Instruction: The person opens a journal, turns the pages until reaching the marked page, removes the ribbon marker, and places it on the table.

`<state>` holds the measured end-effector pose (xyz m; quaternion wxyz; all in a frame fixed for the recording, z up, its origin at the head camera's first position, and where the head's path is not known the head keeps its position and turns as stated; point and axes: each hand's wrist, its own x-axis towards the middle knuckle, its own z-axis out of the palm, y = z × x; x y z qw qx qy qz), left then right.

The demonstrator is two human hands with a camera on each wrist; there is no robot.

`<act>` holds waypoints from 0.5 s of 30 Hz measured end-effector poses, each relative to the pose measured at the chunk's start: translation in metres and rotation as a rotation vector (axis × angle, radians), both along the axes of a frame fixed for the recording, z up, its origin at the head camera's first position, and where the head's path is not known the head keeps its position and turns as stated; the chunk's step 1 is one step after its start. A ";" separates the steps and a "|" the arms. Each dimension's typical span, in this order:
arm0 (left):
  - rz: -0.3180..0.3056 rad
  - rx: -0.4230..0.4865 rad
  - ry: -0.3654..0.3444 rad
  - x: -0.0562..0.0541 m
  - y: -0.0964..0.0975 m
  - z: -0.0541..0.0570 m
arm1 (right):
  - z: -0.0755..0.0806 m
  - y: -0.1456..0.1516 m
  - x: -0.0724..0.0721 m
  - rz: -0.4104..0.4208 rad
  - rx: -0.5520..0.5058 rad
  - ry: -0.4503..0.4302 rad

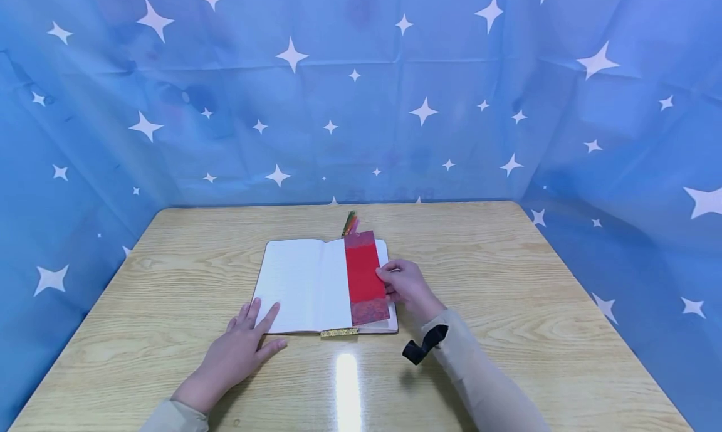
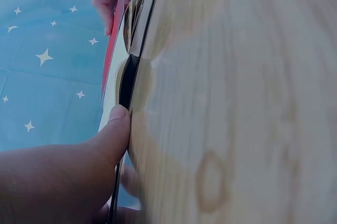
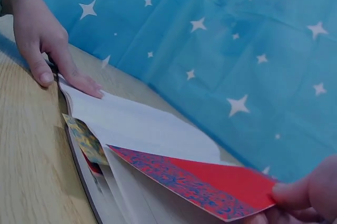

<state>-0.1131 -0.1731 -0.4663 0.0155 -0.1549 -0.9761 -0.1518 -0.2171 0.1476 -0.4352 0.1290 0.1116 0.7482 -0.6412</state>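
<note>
Right hand (image 1: 409,286) pinching red card (image 1: 363,272), left hand (image 1: 241,339) spread on notebook (image 1: 293,281), yellow strip (image 1: 340,333) protruding, starry curtain (image 1: 361,150)

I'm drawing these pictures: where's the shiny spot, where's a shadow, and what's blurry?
Head view: white glare on the table below the book, and a soft shadow beside the right sleeve; left wrist view: the table's wood looks hazy and blurry; right wrist view: dimmer than the head view, but the pattern on the red card shows clearly.
</note>
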 end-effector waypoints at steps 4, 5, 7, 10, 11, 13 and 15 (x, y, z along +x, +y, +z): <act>-0.001 0.001 0.000 0.000 0.000 0.000 | -0.002 0.010 -0.001 -0.038 0.010 -0.007; -0.001 0.002 0.000 0.000 0.000 0.000 | -0.003 0.013 -0.001 -0.043 0.013 -0.007; 0.000 0.001 0.000 0.000 0.000 0.000 | -0.003 0.019 -0.002 -0.055 0.017 -0.011; 0.001 -0.003 -0.001 0.000 0.000 0.000 | -0.004 0.027 -0.001 -0.067 0.015 -0.015; 0.002 -0.004 -0.001 0.000 0.001 0.001 | -0.005 0.030 -0.001 -0.068 0.012 -0.015; 0.002 -0.005 -0.002 0.000 0.001 0.001 | -0.005 0.036 -0.001 -0.073 0.000 -0.016; 0.001 -0.004 0.001 0.000 0.001 0.001 | -0.006 0.043 -0.001 -0.074 -0.002 -0.016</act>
